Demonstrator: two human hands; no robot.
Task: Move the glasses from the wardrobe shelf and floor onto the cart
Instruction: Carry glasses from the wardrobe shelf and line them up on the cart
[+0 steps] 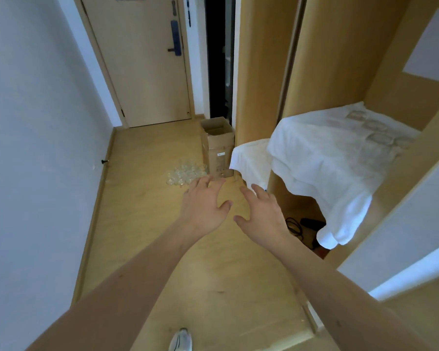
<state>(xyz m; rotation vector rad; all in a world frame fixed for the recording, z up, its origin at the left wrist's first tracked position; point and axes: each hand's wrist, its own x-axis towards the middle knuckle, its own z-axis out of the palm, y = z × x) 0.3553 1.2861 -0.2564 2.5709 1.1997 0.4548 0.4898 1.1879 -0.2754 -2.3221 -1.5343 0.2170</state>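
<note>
Several clear glasses stand clustered on the wooden floor beside a cardboard box, ahead of me. More glasses show faintly under a white cloth on the wardrobe shelf at the right. My left hand is stretched forward with fingers spread, empty, just short of the floor glasses. My right hand reaches beside it, also spread and empty, near the shelf's front corner. No cart is in view.
An open cardboard box stands against the wardrobe's end panel. A closed door is at the corridor's far end. Cables lie in the wardrobe's lower compartment. A white wall runs along the left. My shoe shows at the bottom.
</note>
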